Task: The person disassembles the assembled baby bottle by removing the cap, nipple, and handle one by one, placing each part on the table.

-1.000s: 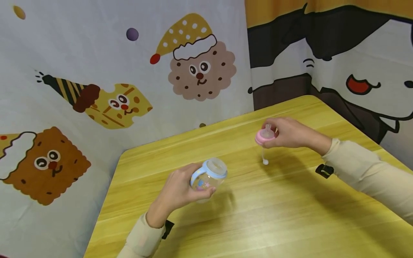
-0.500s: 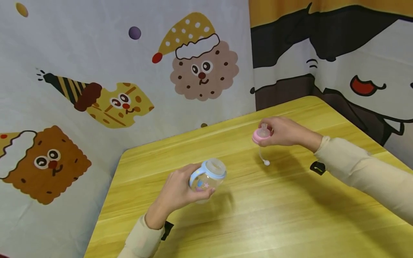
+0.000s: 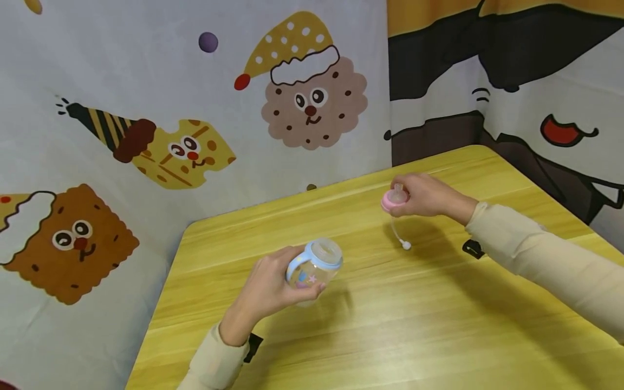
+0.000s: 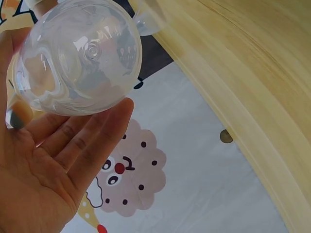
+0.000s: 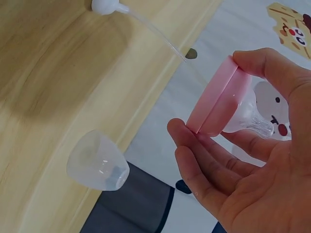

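Observation:
My left hand (image 3: 278, 281) grips a clear baby bottle (image 3: 314, 271), with a blue collar and a blue handle near the palm. The bottle's mouth is uncovered and tilts to the right; its round transparent base (image 4: 92, 53) fills the upper left wrist view. Farther back and to the right, my right hand (image 3: 424, 195) pinches a pink nipple ring (image 3: 390, 200) between thumb and fingers. A clear nipple (image 5: 250, 119) sticks out of the ring toward the palm. Out of its other side hangs a thin straw (image 5: 155, 34) ending in a white weight (image 3: 407, 245).
Both hands are above a yellow wood-grain table (image 3: 390, 325). A translucent dome-shaped cap (image 5: 99, 162) appears beyond the right hand in the right wrist view; the head view does not show it. Printed cloth (image 3: 205, 97) backs the table's far and left edges.
My right hand has moved slightly left with the nipple ring, and the straw now slants more to the right. The left hand and bottle have hardly moved; the head view has shifted a little.

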Demonstrator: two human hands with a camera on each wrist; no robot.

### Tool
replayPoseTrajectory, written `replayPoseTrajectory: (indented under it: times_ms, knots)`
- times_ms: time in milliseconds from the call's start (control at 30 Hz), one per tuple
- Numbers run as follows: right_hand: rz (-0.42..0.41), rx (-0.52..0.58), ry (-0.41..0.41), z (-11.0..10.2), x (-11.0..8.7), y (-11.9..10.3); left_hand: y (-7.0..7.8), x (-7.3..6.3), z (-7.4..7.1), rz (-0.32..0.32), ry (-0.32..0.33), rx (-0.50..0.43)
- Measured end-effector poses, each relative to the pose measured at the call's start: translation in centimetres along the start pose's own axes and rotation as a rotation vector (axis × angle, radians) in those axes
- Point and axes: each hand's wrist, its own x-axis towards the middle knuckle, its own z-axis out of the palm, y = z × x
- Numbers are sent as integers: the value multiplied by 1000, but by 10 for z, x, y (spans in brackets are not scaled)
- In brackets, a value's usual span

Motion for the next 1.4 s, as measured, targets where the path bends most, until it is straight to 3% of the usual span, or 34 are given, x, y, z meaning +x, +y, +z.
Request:
replayPoseTrajectory:
  times_ms: [367,733,1400]
  knots:
    - [50,-28,-35,7,17,14,-6,-1,-1,5,40,-9]
    - [46,-17,-44,24,41,21,-15,-2,-2,-10,79,27]
    - [69,-42,-107,48,53,41,-23,0,4,-30,64,3]
